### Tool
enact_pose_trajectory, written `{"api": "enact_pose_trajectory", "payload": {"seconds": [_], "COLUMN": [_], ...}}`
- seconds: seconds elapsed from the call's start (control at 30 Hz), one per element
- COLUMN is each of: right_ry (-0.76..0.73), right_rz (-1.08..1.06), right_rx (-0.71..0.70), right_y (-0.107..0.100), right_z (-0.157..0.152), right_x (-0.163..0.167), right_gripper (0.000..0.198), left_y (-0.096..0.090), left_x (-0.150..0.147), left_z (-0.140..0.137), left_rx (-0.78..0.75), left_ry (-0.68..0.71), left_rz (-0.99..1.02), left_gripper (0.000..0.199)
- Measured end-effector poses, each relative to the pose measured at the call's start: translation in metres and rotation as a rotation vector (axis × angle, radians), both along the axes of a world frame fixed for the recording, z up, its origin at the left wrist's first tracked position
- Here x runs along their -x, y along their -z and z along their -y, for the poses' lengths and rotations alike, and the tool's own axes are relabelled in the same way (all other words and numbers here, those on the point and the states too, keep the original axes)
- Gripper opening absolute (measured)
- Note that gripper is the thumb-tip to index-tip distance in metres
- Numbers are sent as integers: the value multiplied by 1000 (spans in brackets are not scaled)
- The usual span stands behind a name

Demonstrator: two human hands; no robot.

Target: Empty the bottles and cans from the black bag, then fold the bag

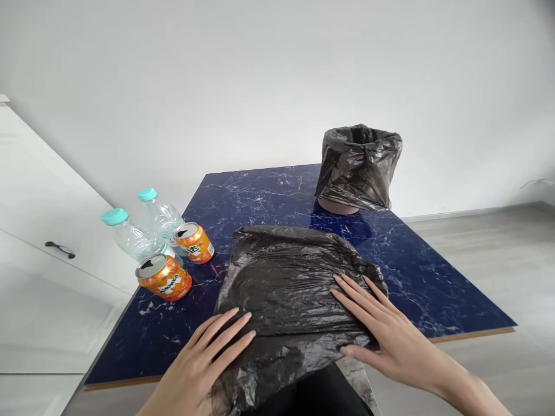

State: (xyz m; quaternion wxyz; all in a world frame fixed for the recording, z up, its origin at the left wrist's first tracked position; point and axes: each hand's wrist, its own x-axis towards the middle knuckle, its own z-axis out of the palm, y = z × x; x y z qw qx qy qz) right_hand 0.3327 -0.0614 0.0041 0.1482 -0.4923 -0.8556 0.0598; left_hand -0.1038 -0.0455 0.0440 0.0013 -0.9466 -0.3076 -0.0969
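Dark blue marbled table (pixel 269 190) is overhung at its near edge by a black plastic bag (pixel 286 289), pressed flat under the left hand (pixel 203 361) and right hand (pixel 381 329), fingers spread, so slippage off that edge could be risked.

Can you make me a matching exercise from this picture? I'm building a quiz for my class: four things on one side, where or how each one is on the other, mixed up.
Things:
1. black bag
2. lined bin
3. orange cans
4. plastic bottles

Places or states:
A. at the table's far edge
B. flat under both hands
C. lying on their sides, opened tops toward the camera
D. teal-capped, behind the cans

Pairs: 1-B, 2-A, 3-C, 4-D
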Motion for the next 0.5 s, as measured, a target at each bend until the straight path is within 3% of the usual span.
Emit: {"api": "enact_pose_trajectory", "payload": {"seconds": [0.1, 0.23, 0.4, 0.5], "right_ry": [-17, 27, 36, 77], "right_rz": [5, -16, -147, -299], "right_rx": [7, 41, 45, 129], "right_y": [-1, -3, -12, -19], "right_z": [7, 13, 15, 14], "right_x": [4, 8, 1, -6], "right_gripper": [105, 87, 53, 42], "left_y": [1, -8, -35, -57], "left_x": [-4, -6, -18, -32], "left_z": [-6, -14, -28, -45], "left_rx": [65, 276, 296, 237], "left_ry": [12, -118, -448, -491], "left_rz": [214, 540, 710, 695], "left_gripper": [51, 23, 23, 22]}}
